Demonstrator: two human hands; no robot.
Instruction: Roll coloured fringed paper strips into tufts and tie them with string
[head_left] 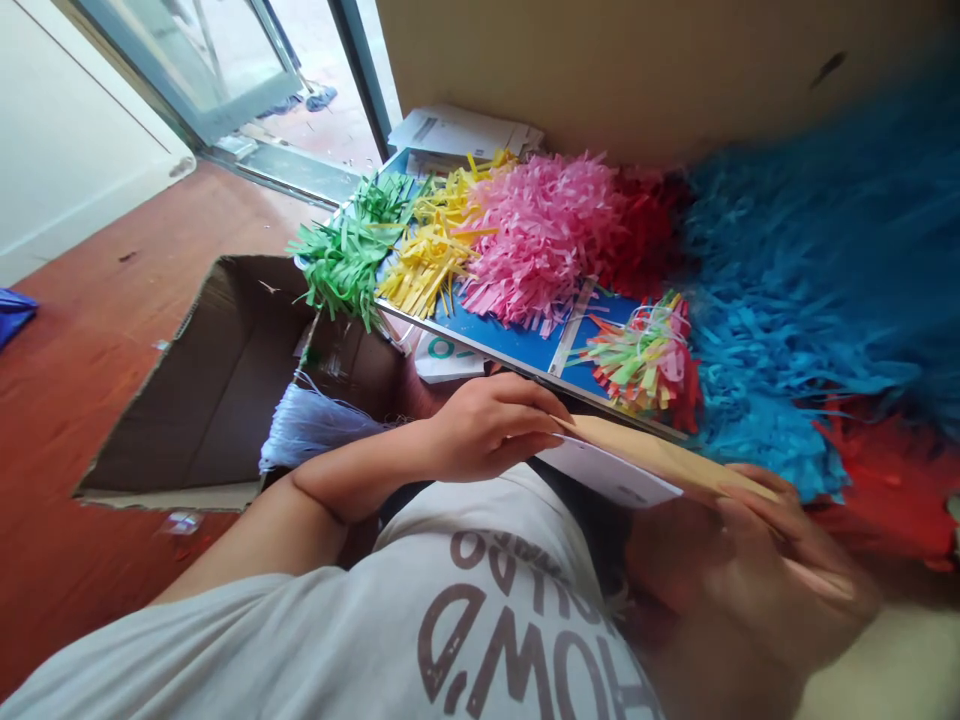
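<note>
My left hand (491, 425) pinches one end of a flat, tan paper piece (652, 450), fingers pressed together over its edge. A white sheet (604, 470) with faint small print lies against its near side. At the other end my right hand (780, 560) closes on the tan piece, slightly blurred. Both hands are in front of my shirt, just short of the blue board (517, 345). Nearest beyond them lies a multicoloured bundle of paper strips (645, 350), tied with white string. Whether the tan piece is an envelope or folded paper I cannot tell.
Green (360, 240), yellow (431, 265) and pink fringe heaps (540, 235) cover the board. Blue fringe (780, 340) and red fringe (892, 480) pile up on the right. An open cardboard box (202, 370) stands left, white string (311, 425) over its edge. Papers (457, 130) lie behind.
</note>
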